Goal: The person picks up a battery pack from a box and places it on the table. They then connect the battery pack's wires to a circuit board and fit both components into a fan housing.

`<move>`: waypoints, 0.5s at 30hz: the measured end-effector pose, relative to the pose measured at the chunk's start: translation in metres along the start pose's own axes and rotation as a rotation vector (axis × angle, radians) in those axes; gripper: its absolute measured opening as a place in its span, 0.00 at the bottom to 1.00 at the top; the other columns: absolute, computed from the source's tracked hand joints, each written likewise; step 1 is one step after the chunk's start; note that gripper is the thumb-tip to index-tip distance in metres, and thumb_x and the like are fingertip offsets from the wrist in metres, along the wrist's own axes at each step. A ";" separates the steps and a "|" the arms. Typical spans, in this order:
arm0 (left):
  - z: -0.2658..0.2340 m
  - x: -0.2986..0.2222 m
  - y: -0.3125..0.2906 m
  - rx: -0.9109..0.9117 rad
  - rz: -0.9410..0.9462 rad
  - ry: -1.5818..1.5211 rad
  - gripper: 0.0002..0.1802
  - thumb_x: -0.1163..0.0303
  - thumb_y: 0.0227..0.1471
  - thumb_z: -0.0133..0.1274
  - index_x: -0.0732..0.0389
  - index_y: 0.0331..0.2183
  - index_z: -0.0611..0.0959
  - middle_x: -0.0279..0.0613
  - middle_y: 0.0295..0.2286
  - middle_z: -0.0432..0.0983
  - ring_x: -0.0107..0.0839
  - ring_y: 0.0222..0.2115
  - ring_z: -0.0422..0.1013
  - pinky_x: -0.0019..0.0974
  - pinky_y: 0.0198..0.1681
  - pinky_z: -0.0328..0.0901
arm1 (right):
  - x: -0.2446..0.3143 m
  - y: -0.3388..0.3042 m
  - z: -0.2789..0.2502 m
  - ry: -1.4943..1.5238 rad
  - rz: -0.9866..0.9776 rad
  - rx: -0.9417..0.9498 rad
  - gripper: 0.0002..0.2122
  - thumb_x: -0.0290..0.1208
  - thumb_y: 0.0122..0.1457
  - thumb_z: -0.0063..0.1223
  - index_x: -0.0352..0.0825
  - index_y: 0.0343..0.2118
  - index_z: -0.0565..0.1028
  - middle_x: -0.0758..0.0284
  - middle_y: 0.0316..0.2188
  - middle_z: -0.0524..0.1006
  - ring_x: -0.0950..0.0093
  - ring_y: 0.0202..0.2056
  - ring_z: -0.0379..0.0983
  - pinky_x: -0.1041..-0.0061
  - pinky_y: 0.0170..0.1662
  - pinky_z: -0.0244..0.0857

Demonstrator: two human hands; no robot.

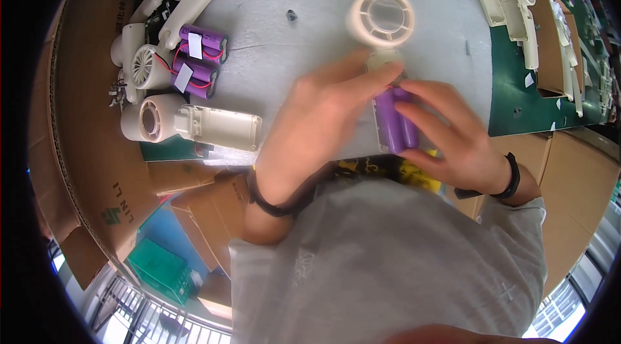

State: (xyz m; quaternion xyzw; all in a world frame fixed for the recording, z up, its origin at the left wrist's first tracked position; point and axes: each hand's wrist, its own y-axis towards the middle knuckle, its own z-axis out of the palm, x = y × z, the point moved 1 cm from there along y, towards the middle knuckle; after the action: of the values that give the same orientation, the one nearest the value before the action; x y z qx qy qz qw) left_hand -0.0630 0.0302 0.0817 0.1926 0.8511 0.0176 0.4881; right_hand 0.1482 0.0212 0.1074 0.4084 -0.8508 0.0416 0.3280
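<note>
An off-white handheld fan housing [378,125] lies in front of me, its round head [355,20] pointing away. Two purple battery cells [390,122] sit side by side along its open handle. My left hand [317,124] reaches over from the left and grips the housing near its neck, thumb and fingers closed around it. My right hand [453,133] is closed on the battery cells from the right, fingertips pressing their side and upper end. Small parts under the fingertips at the neck are partly hidden and too blurred to make out.
At left lie another fan half-shell [226,129], purple battery packs [202,43] with red wires, and piled white fan parts [194,7] beside a cardboard box [84,104]. More shells [521,14] and a box of parts [550,53] stand at right on the green mat [517,108].
</note>
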 end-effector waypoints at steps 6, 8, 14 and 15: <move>0.001 0.001 0.001 0.005 -0.006 -0.062 0.23 0.82 0.48 0.58 0.53 0.47 0.84 0.63 0.42 0.77 0.50 0.33 0.79 0.39 0.33 0.73 | 0.000 -0.004 0.002 -0.014 0.000 -0.007 0.27 0.24 0.36 0.73 0.25 0.42 0.74 0.49 0.55 0.68 0.50 0.48 0.71 0.59 0.49 0.70; 0.002 0.004 0.001 -0.003 -0.014 -0.075 0.23 0.81 0.46 0.61 0.53 0.47 0.85 0.61 0.44 0.77 0.45 0.31 0.80 0.36 0.31 0.72 | 0.001 -0.003 0.004 -0.029 -0.008 -0.007 0.26 0.24 0.36 0.73 0.24 0.41 0.74 0.48 0.56 0.68 0.50 0.48 0.72 0.59 0.48 0.70; -0.003 0.000 0.004 0.035 -0.085 -0.157 0.27 0.76 0.39 0.68 0.53 0.46 0.85 0.56 0.48 0.77 0.33 0.26 0.79 0.31 0.26 0.70 | 0.000 0.001 0.002 0.022 0.132 -0.012 0.26 0.26 0.35 0.74 0.29 0.40 0.73 0.51 0.54 0.68 0.56 0.47 0.74 0.62 0.45 0.72; -0.002 0.001 0.005 0.039 -0.094 -0.165 0.29 0.76 0.37 0.70 0.53 0.46 0.85 0.54 0.49 0.77 0.31 0.26 0.78 0.30 0.26 0.70 | 0.000 0.002 0.002 0.037 0.175 -0.009 0.26 0.26 0.35 0.74 0.30 0.40 0.73 0.53 0.54 0.68 0.58 0.47 0.74 0.62 0.44 0.73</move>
State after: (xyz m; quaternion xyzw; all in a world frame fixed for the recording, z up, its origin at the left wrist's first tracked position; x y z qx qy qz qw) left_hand -0.0639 0.0350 0.0834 0.1628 0.8163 -0.0377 0.5529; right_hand 0.1460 0.0217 0.1065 0.3302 -0.8771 0.0740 0.3408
